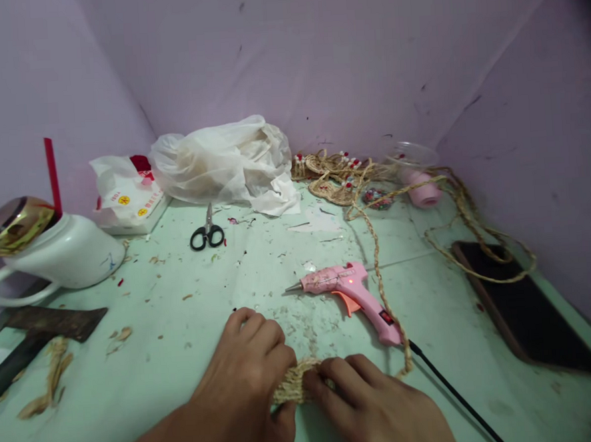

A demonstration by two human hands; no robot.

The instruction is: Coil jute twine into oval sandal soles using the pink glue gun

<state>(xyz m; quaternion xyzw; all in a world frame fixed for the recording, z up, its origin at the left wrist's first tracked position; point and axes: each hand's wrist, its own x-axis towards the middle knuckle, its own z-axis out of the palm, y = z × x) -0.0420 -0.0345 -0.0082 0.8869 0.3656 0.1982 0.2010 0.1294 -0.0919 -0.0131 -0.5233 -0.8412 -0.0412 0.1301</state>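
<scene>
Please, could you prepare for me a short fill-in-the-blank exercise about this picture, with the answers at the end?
1. Beyond the left hand and right hand, which hold a woven piece, lies a glue gun coloured ____.
2. The glue gun's nozzle points toward the picture's ____ side.
3. The scissors have ____ handles.
4. The straw near the white mug is ____.

Answers: pink; left; black; red.
</scene>
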